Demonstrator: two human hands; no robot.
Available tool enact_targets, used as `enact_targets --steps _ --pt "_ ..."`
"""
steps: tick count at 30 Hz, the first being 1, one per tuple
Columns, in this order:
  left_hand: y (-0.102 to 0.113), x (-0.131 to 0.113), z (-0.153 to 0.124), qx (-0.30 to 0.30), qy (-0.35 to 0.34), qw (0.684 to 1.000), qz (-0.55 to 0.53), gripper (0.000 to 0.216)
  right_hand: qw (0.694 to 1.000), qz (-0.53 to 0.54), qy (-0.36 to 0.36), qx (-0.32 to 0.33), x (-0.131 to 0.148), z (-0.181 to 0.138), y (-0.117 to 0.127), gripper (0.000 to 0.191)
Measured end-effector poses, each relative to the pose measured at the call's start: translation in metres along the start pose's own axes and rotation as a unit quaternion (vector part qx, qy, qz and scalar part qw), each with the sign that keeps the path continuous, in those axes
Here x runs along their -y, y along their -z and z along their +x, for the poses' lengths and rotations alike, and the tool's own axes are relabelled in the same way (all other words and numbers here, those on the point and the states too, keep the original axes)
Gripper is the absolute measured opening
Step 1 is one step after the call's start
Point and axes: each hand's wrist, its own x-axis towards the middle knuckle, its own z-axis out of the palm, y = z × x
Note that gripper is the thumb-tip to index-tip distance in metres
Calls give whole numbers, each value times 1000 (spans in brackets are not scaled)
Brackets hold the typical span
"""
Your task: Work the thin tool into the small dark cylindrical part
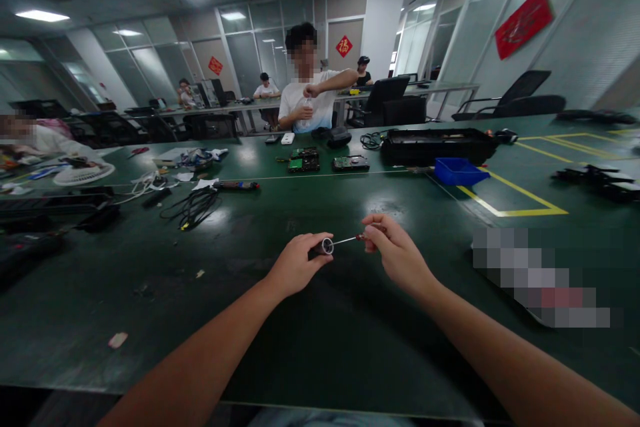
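Above the middle of the green table, my left hand is wrapped round a dark cylindrical part with a pale ring at its open end. That end faces right; most of the body is hidden by my fingers. My right hand grips a screwdriver, its reddish handle mostly covered by the fingers. The thin metal shaft points left, and its tip is at the ringed end of the cylinder. Whether the tip touches anything inside is too small to tell.
Circuit boards, a blue tray and a long black housing lie farther back. Black cables and an electric screwdriver are at left. A blurred-out flat object lies right. A person holds a bottle across the table.
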Motion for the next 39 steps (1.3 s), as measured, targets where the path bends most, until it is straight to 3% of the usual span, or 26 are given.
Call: enact_targets --steps 4,8,10,13,19,27,32,39 --pt "2 -1 1 -4 -6 1000 5 42 983 167 -79 -8 -7 7 -2 27" --pt "2 -3 3 -7 -37 999 24 45 948 257 -183 -36 -15 14 -2 26" --pt "1 -3 4 5 -37 998 44 44 947 264 -172 -68 -18 15 -1 23" --pt "-1 -1 4 20 -25 998 52 44 963 222 -120 -94 -18 14 -1 23" --pt "-1 -1 2 11 -19 999 40 45 988 122 -56 -78 -15 10 -3 30" --pt "1 -4 1 18 -13 999 33 45 996 68 -32 -54 -11 7 -3 32" --pt "0 -2 1 12 -7 999 32 43 993 -107 -11 -42 1 3 2 33" --pt "1 -3 2 18 -5 999 32 42 993 -110 28 6 0 -1 3 18"
